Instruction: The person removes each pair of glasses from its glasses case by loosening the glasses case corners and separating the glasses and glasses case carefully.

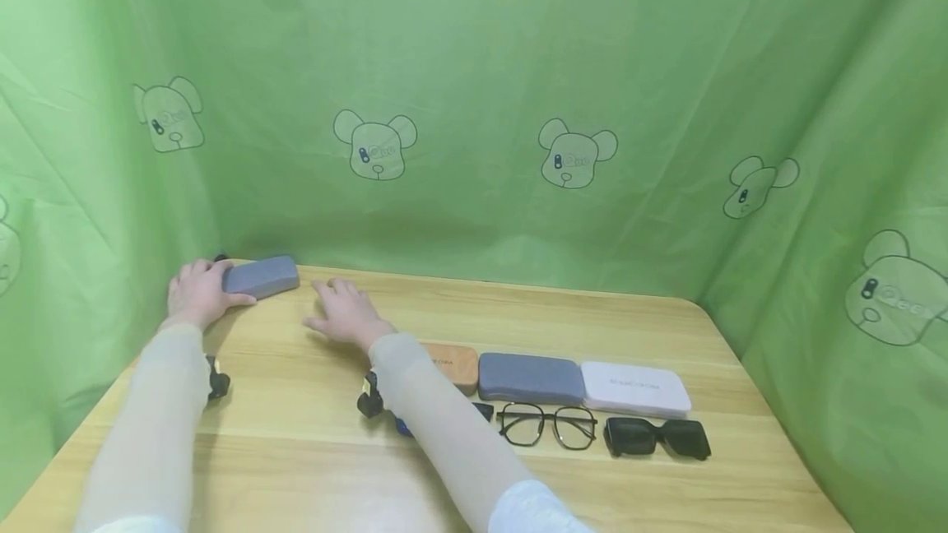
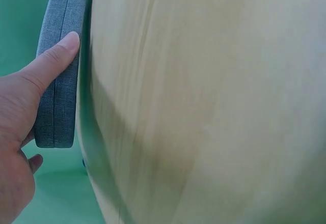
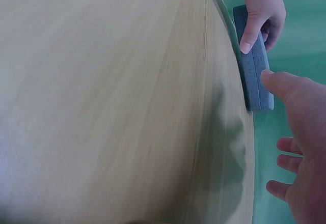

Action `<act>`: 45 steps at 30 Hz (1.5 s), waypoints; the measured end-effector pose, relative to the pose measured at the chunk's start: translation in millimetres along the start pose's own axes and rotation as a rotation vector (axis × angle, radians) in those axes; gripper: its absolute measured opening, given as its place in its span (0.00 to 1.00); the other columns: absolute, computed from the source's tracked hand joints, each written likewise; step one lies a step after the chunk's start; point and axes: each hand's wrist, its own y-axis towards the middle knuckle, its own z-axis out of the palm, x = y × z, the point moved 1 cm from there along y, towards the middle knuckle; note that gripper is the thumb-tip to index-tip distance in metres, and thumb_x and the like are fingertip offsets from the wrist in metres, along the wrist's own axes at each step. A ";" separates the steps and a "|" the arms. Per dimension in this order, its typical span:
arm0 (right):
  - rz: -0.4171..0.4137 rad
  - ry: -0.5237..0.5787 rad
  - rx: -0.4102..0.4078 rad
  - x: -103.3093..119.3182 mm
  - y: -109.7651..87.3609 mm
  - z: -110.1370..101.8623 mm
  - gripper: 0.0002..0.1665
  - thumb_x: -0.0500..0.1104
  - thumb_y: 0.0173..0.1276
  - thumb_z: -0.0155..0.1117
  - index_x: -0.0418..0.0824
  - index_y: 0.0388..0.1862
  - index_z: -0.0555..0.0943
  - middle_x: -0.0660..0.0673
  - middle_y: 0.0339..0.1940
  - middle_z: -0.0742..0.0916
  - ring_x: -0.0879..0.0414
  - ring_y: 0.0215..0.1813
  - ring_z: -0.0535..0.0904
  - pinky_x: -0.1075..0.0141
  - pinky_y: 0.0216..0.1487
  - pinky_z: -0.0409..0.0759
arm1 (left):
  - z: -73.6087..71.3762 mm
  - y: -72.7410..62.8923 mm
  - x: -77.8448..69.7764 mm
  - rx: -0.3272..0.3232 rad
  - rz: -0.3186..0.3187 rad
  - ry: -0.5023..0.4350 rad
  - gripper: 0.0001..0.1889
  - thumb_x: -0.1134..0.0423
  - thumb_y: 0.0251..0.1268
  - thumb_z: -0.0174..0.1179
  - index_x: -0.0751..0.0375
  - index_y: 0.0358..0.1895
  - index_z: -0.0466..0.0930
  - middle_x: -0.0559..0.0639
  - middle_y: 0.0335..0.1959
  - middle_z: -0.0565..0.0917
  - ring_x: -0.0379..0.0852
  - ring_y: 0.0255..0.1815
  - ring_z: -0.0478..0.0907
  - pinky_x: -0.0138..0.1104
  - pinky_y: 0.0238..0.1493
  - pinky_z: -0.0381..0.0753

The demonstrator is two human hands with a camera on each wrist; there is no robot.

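Note:
At the table's far left corner my left hand (image 1: 200,293) grips one end of a grey-blue glasses case (image 1: 262,276). Its thumb lies along the near side of the case (image 2: 63,102), across the seam, in the left wrist view; most of the other fingers are hidden behind it. The case looks closed. Just right of its free end is my right hand (image 1: 346,311), fingers relaxed and holding nothing. In the right wrist view the right thumb (image 3: 277,83) overlaps the case.
On the table's right half an orange case (image 1: 455,367), a second grey-blue case (image 1: 531,377) and a white case (image 1: 635,387) stand in a row. Before them lie thin-framed glasses (image 1: 548,425) and black sunglasses (image 1: 657,437). The right forearm partly hides other eyewear. Green curtain (image 1: 474,212) surrounds the table.

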 end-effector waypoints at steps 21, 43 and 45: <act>-0.042 -0.029 -0.043 12.1 6.0 -5.4 0.46 0.66 0.67 0.58 0.52 0.78 0.55 0.46 0.74 0.69 0.52 0.75 0.64 0.56 0.75 0.66 | -18.7 -22.2 -19.0 -0.087 0.085 0.019 0.47 0.45 0.45 0.74 0.66 0.67 0.66 0.76 0.61 0.67 0.74 0.61 0.59 0.67 0.62 0.55; -0.036 -0.035 -0.151 25.4 4.4 -18.4 0.55 0.65 0.64 0.61 0.48 0.80 0.46 0.43 0.78 0.63 0.50 0.78 0.61 0.55 0.76 0.63 | -30.0 -47.1 -47.0 -0.218 0.221 0.033 0.42 0.50 0.39 0.78 0.59 0.63 0.73 0.73 0.60 0.72 0.74 0.62 0.62 0.69 0.66 0.52; -0.031 -0.039 -0.151 25.9 2.9 -19.6 0.55 0.65 0.65 0.61 0.48 0.80 0.45 0.44 0.78 0.63 0.51 0.78 0.60 0.56 0.76 0.63 | -30.1 -49.7 -50.1 -0.226 0.230 0.034 0.42 0.50 0.39 0.78 0.58 0.62 0.73 0.73 0.60 0.72 0.74 0.61 0.62 0.69 0.66 0.52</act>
